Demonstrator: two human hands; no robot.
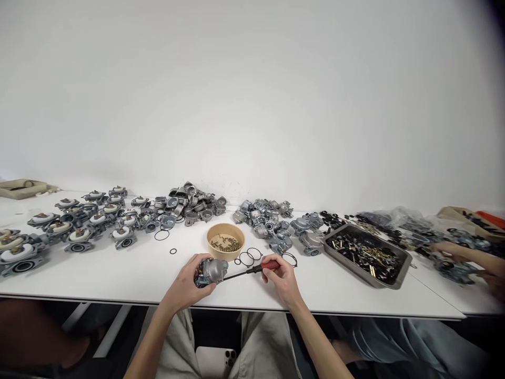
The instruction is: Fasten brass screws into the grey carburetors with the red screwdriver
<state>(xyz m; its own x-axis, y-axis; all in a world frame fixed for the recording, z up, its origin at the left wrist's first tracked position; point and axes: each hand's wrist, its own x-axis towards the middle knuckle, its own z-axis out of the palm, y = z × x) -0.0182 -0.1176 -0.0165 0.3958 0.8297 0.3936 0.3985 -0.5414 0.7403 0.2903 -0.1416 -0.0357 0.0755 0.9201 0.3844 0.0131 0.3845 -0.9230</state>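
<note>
Near the table's front edge, my left hand grips a grey metal carburetor, its fingers wrapped around the left side. My right hand is closed on the red handle of a screwdriver. The screwdriver's dark shaft points left, with its tip at the lower right side of the carburetor; the exact contact is too small to tell. Just behind the carburetor stands a round tan bowl with small brass-coloured screws inside. Several black rubber rings lie between the bowl and my right hand.
Carburetor bodies with white floats fill the left side. Behind the bowl lie heaps of metal cups and carburetors. A metal tray of small parts sits at right. Another person's hands work at the far right among parts.
</note>
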